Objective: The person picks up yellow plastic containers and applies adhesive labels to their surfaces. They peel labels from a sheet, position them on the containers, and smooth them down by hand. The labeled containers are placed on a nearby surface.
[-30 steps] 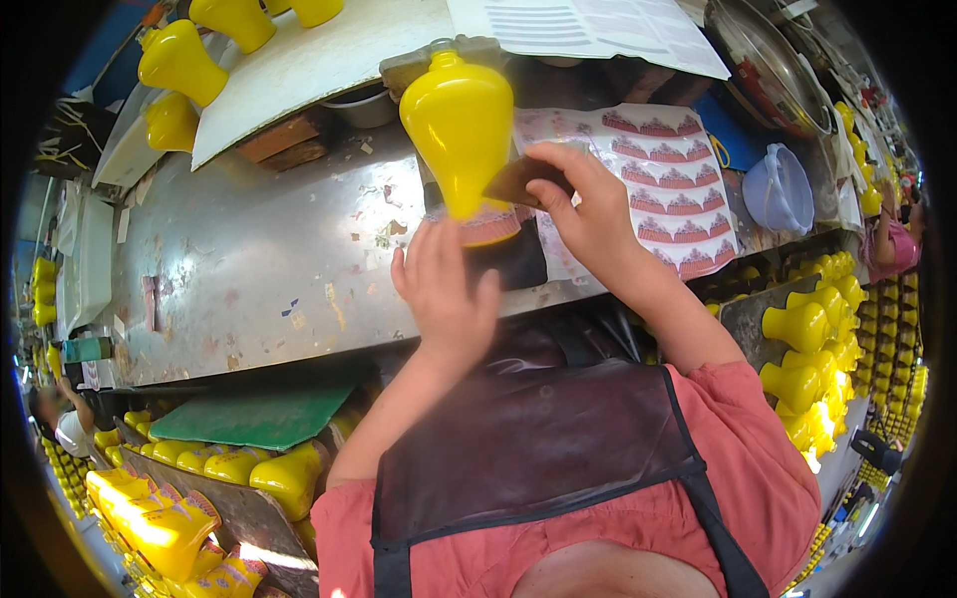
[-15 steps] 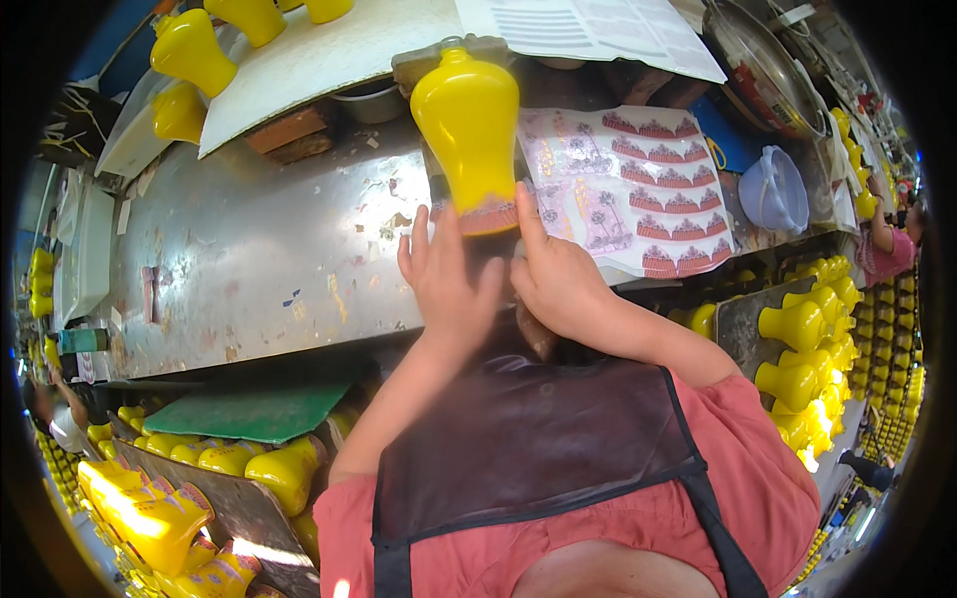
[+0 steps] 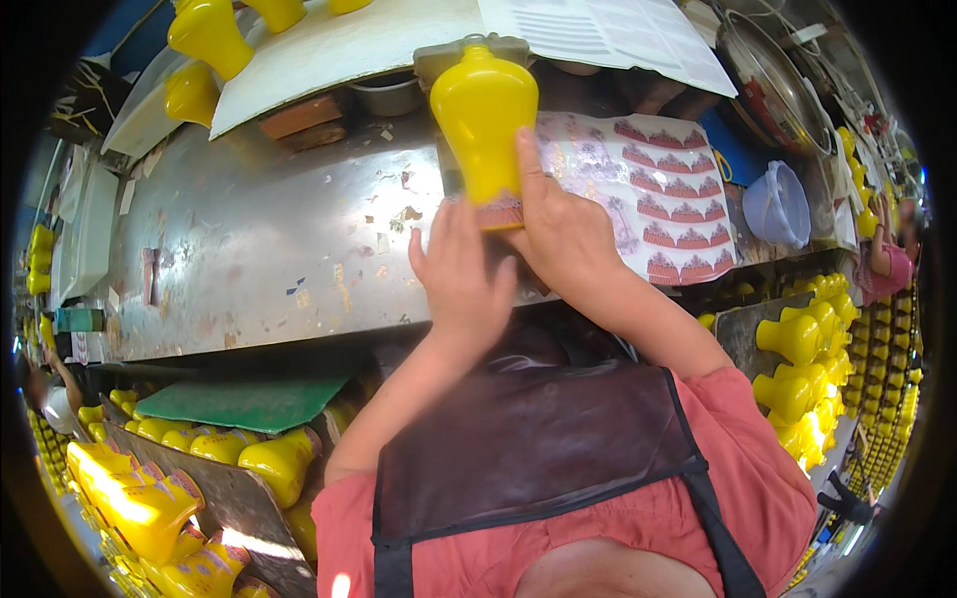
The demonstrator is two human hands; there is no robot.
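A glossy yellow vase lies with its neck at a worn grey block and its base toward me. Around the base runs a reddish patterned decal band. My left hand lays its outstretched fingers against the left side of the band, thumb apart; it is slightly blurred. My right hand grips the base from the right, its index finger stretched up along the vase's side, the other fingers partly hidden beneath. Right of the vase lies a decal sheet with rows of reddish crown-like bands and paler floral prints.
The metal table carries stuck scraps. A lilac plastic bucket stands at the right edge. White board rests on bricks at the back. More yellow vases crowd both sides; a green board lies at lower left.
My right index finger has moved farther up the vase's right side, and the right hand has come closer around the base. My left fingers remain at the band. The view has shifted slightly.
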